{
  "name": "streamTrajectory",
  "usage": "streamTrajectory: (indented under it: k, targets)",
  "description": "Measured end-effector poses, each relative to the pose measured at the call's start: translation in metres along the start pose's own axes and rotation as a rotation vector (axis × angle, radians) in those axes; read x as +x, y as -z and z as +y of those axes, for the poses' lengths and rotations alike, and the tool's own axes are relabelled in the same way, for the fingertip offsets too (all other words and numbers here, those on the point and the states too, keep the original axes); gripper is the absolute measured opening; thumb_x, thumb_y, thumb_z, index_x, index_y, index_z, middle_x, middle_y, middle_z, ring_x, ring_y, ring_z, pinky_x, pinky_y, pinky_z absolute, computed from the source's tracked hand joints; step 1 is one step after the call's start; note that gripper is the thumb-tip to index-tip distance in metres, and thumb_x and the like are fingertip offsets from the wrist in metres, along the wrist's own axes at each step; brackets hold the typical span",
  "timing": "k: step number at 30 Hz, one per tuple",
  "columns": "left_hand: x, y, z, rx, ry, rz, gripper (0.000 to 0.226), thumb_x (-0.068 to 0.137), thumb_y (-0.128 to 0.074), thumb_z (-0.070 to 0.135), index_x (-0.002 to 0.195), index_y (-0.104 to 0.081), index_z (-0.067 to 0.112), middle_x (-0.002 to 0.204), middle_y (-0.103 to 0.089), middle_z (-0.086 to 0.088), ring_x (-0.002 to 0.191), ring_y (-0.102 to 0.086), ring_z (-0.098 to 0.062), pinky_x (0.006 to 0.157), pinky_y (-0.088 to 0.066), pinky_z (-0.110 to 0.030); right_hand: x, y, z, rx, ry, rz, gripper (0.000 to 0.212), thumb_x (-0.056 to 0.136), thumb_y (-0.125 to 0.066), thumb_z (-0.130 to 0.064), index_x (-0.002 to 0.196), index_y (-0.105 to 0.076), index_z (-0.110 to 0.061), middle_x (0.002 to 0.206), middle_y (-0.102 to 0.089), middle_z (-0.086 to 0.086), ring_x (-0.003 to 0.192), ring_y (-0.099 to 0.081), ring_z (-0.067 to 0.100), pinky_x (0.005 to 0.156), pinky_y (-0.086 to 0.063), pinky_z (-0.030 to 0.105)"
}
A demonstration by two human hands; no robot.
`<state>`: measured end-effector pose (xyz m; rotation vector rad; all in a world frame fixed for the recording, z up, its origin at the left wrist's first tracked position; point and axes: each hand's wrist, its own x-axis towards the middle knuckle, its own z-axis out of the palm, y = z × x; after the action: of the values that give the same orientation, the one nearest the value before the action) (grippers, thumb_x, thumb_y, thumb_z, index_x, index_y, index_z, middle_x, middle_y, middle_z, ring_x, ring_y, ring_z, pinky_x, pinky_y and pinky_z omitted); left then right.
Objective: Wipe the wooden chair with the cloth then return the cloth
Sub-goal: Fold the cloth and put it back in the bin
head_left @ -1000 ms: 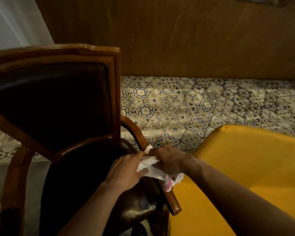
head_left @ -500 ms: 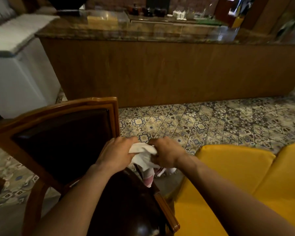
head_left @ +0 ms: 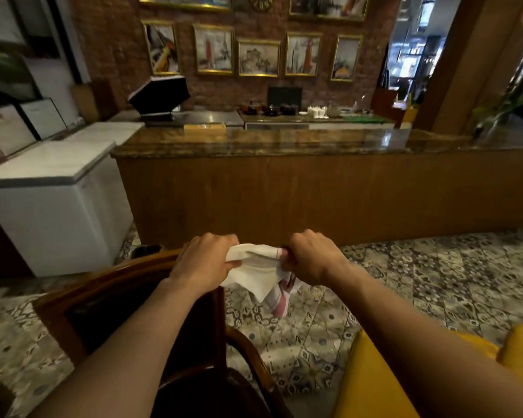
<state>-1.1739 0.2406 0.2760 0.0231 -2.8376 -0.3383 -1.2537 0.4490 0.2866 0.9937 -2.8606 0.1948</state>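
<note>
A white cloth [head_left: 257, 268] with pink stripes is stretched between both hands at chest height. My left hand [head_left: 204, 262] grips its left end and my right hand [head_left: 313, 256] grips its right end; a loose corner hangs down between them. The wooden chair [head_left: 112, 285], with a dark leather back and seat, stands below my left arm at the lower left. The cloth hangs just right of the chair's backrest, apart from it.
A yellow padded seat [head_left: 372, 378] is at the lower right. A long wooden counter [head_left: 314, 188] with a stone top crosses the room ahead. A white chest freezer [head_left: 52, 203] stands at the left. Patterned tiles [head_left: 435, 282] cover the floor.
Both hands have lifted the cloth off the chair's armrest and pulled it apart. The view has tilted up from the chair to the counter and wall.
</note>
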Motion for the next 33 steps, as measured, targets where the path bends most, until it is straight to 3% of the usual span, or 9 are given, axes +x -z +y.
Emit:
streamTrajectory:
  k: [10, 16, 20, 28, 33]
  targets:
    - [0.025, 0.081, 0.006, 0.096, 0.034, 0.103, 0.018, 0.087, -0.072, 0.041, 0.102, -0.063, 0.037, 0.098, -0.070, 0.002, 0.097, -0.064, -0.028, 0.075, -0.050, -0.040, 0.026, 0.077, -0.012, -0.013, 0.072, 0.147, 0.007, 0.085, -0.070, -0.022, 0.091, -0.065, -0.020, 0.088, -0.065, 0.004, 0.078, -0.063, 0.028, 0.067, -0.055, 0.043]
    - [0.019, 0.104, 0.002, 0.094, 0.078, 0.124, 0.016, 0.087, -0.073, 0.038, 0.101, -0.064, 0.037, 0.094, -0.069, 0.006, 0.091, -0.064, -0.022, 0.075, -0.052, -0.041, 0.040, 0.091, -0.023, -0.001, 0.132, 0.165, 0.011, 0.084, -0.071, -0.019, 0.093, -0.064, -0.021, 0.088, -0.063, 0.003, 0.079, -0.062, 0.026, 0.065, -0.054, 0.041]
    - [0.004, 0.114, -0.012, 0.128, 0.146, 0.116, 0.017, 0.088, -0.071, 0.038, 0.103, -0.064, 0.036, 0.094, -0.068, 0.004, 0.091, -0.064, -0.024, 0.076, -0.053, -0.042, 0.053, 0.086, -0.043, 0.013, 0.205, 0.159, 0.009, 0.086, -0.067, -0.019, 0.092, -0.061, -0.021, 0.088, -0.061, 0.003, 0.077, -0.061, 0.027, 0.057, -0.044, 0.036]
    - [-0.073, 0.149, -0.061, 0.198, 0.310, 0.139, 0.017, 0.086, -0.073, 0.040, 0.101, -0.064, 0.037, 0.092, -0.067, 0.005, 0.089, -0.064, -0.023, 0.071, -0.047, -0.036, 0.055, 0.079, -0.133, 0.070, 0.375, 0.121, 0.015, 0.084, -0.071, -0.023, 0.092, -0.058, -0.025, 0.085, -0.052, -0.002, 0.079, -0.058, 0.026, 0.061, -0.039, 0.035]
    - [-0.159, 0.192, -0.103, 0.237, 0.449, 0.209, 0.018, 0.085, -0.073, 0.039, 0.101, -0.064, 0.036, 0.094, -0.069, 0.000, 0.091, -0.065, -0.027, 0.071, -0.048, -0.037, 0.046, 0.089, -0.233, 0.092, 0.522, 0.112, 0.015, 0.088, -0.070, -0.024, 0.100, -0.063, -0.022, 0.092, -0.060, 0.000, 0.080, -0.058, 0.022, 0.062, -0.042, 0.034]
